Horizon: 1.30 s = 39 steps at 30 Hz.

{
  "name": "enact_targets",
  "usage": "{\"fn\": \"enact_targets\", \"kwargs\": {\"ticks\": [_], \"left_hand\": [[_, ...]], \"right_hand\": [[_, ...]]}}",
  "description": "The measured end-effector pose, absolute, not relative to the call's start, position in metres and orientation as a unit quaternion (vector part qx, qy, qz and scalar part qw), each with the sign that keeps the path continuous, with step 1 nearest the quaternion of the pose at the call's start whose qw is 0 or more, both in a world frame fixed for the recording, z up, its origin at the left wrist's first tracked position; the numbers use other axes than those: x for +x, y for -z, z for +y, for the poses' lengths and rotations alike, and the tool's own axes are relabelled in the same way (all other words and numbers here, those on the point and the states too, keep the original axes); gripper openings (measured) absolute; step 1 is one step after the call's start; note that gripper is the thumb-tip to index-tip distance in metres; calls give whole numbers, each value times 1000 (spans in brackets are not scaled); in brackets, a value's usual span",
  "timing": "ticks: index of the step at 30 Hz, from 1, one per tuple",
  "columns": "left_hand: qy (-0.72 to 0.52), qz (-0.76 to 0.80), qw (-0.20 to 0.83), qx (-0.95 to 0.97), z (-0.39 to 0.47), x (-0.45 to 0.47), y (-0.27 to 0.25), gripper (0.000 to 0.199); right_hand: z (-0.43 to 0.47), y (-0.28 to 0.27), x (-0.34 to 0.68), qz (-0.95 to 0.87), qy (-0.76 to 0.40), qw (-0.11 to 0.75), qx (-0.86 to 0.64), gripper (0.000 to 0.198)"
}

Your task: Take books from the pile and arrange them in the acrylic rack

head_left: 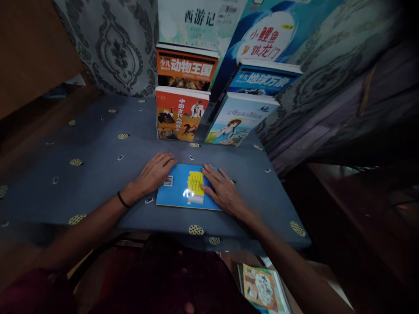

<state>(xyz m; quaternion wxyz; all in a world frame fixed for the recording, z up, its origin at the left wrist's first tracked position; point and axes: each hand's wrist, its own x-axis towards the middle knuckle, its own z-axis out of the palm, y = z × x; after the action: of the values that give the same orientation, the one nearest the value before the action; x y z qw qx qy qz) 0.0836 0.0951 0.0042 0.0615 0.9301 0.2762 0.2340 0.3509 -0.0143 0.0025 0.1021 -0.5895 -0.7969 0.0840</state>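
A thin blue book (178,192) lies flat on the cloth-covered table, its back cover up, with a barcode at the left and a yellow patch of print near the middle. My left hand (157,171) rests at the book's upper left corner, fingers stretched out together and palm down. Over the right part of the cover lies my right hand (224,189), its fingers extended and thumb apart, flat on the surface. Neither hand grips the book. The book's right edge is partly hidden under my right hand.
Beyond the blue book, a rack holds several upright books, among them a red-orange book (181,115) and a light blue book (240,120). Patterned wallpaper (119,48) stands behind. Below the front edge of the dark grey tablecloth (108,183), more books (262,288) lie at lower right.
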Motion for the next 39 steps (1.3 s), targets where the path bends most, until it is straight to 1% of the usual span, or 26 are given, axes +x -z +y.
{"fn": "enact_targets", "kwargs": {"ticks": [3, 4, 7, 8, 10, 13, 16, 18, 22, 24, 25, 26, 28, 31, 34, 39], "left_hand": [[-193, 219, 37, 956, 69, 86, -12, 33], [-175, 199, 42, 963, 58, 88, -14, 37], [-117, 171, 48, 977, 30, 91, -15, 57], [-101, 172, 43, 979, 24, 92, -14, 60], [-81, 178, 32, 980, 22, 90, -13, 58], [-70, 184, 25, 980, 38, 75, -13, 47], [-92, 230, 17, 969, 57, 52, -16, 39], [-121, 271, 24, 955, 64, 38, -17, 39], [-180, 287, 66, 939, 55, 35, -11, 35], [-215, 293, 66, 929, 46, 40, -5, 35], [-232, 297, 64, 924, 43, 43, -2, 35], [-246, 302, 63, 919, 40, 45, 1, 35], [-267, 303, 66, 912, 38, 46, 5, 35], [-276, 298, 73, 911, 40, 43, 7, 33], [-252, 312, 70, 914, 40, 41, 5, 31], [-234, 323, 73, 914, 38, 40, 1, 37]], "right_hand": [[-17, 1, 350, -790, -91, 124, -594, 59], [-17, 3, 350, -788, -93, 133, -595, 59], [-17, 7, 349, -779, -87, 151, -603, 58], [-17, 7, 348, -775, -80, 152, -608, 58], [-19, 3, 345, -768, -56, 148, -621, 58], [-28, -12, 339, -753, -12, 127, -645, 57], [-44, -26, 333, -749, -6, 119, -652, 44], [-54, -30, 329, -761, -20, 143, -633, 36], [-50, -33, 307, -779, 5, 205, -592, 37], [-33, -35, 286, -802, -14, 229, -552, 34], [-22, -36, 275, -818, -43, 232, -524, 35], [-9, -37, 264, -833, -73, 233, -497, 40], [15, -36, 245, -860, -132, 195, -452, 52], [43, -28, 233, -871, -194, 149, -427, 69], [60, -17, 245, -868, -194, 153, -430, 71], [74, 2, 297, -836, -130, 174, -504, 67]]}}
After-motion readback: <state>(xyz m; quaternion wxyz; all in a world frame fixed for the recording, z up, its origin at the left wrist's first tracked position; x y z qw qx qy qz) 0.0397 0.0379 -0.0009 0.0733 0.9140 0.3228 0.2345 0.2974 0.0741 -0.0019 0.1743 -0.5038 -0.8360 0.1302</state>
